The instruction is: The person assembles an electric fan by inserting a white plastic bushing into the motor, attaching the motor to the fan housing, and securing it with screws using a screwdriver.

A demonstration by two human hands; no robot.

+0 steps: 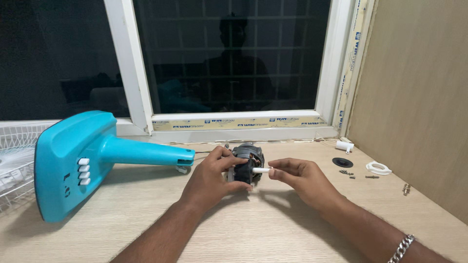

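the left hand point(210, 176) has its grip clamped around a dark fan motor point(246, 164) that sits on the wooden worktop point(263, 229), thumb under it and fingers over the top. the right hand point(298, 176) has its grip pinched shut on a small white cylinder point(261, 170), whose free end touches the motor's side just right of the left grip. left of that grip lies a turquoise fan stand point(78, 160) on its side, its neck ending close to the motor. further left is a white wire grille point(13, 165). well to the right of the right grip lie a black disc point(342, 162), a white ring point(378, 168), a white cap point(344, 145), some screws point(347, 172) and a brass fitting point(406, 188).
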